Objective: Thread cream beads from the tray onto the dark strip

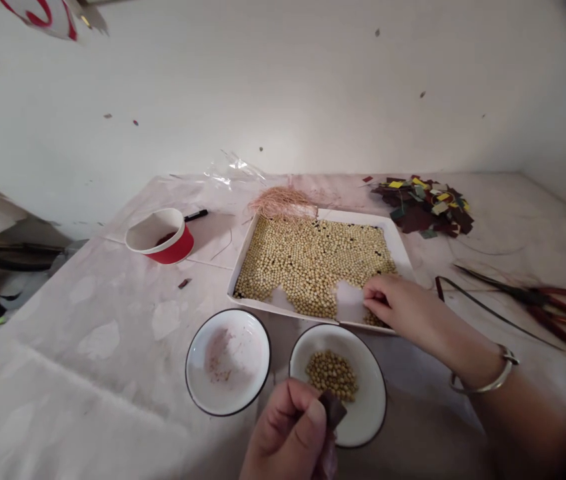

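My left hand (295, 430) pinches a small dark brown piece (333, 408) between thumb and fingers, over the near edge of a white bowl (370, 407) with a dark rim. Greenish-gold beads (331, 373) lie in that bowl. My right hand (385, 300) has its fingertips pressed together at the front right of a white tray (405, 257) spread with pale beads (313, 260). Whatever the right fingertips hold, if anything, is too small to make out. Beside the first bowl stands another white bowl (227, 363) with reddish residue inside.
Pinkish strands (283, 200) lie at the tray's back left corner. At left are a red-and-white cup (170, 247) and a black marker (196, 215). Dark and yellow scraps (427, 203) are heaped at back right. Scissors (537, 297) lie at right, a clear wrapper (235, 170) at the back.
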`<state>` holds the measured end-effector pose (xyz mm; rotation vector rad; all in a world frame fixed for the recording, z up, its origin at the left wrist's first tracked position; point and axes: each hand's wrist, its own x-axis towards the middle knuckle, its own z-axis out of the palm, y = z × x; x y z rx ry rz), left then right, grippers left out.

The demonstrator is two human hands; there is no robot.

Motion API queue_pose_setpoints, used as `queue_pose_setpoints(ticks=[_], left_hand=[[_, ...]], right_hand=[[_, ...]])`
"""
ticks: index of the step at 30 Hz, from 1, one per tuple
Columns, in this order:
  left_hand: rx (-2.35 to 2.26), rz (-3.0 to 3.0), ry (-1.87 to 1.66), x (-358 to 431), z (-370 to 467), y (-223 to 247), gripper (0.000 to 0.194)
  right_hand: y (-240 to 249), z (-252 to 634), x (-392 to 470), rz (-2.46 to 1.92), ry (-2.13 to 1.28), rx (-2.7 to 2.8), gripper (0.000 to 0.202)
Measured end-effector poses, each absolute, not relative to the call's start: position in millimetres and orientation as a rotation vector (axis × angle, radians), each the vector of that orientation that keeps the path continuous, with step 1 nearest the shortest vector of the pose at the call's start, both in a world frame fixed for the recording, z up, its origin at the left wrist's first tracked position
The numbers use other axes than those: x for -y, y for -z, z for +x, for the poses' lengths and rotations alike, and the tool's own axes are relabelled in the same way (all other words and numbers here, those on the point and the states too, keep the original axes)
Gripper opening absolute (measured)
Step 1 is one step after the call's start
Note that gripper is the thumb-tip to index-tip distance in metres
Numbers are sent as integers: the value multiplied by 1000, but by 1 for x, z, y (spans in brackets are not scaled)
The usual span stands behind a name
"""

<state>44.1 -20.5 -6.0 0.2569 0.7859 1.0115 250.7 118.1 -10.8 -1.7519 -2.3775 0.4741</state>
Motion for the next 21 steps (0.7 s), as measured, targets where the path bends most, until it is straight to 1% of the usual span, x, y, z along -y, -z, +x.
queue_pose_setpoints(ticks=[3,6,8,10,13,15,17,21], left_hand=[[-828,268,-1106,20,42,1,36],[-840,275,-1102,20,41,0,34],[-843,284,-1067,21,40,1,34],[-845,295,-1047,22,40,3,32],[-845,272,-1052,23,41,5,29],[-852,251,-1058,24,42,6,29],[-849,257,-1078,25,43,7,30],[-827,302,-1127,26,45,12,30]], right_hand=[[2,251,-116,-1739,-465,2259,11],[-20,243,-101,-1612,-514,2103,9],[-40,233,-82,-1452,-595,2093,13],[-56,221,-60,-1288,-778,2155,12],[-67,204,-35,-1074,-931,2253,14],[-65,198,-28,-938,-910,2316,13],[-60,196,-29,-892,-833,2355,12],[-53,196,-34,-969,-740,2376,14]])
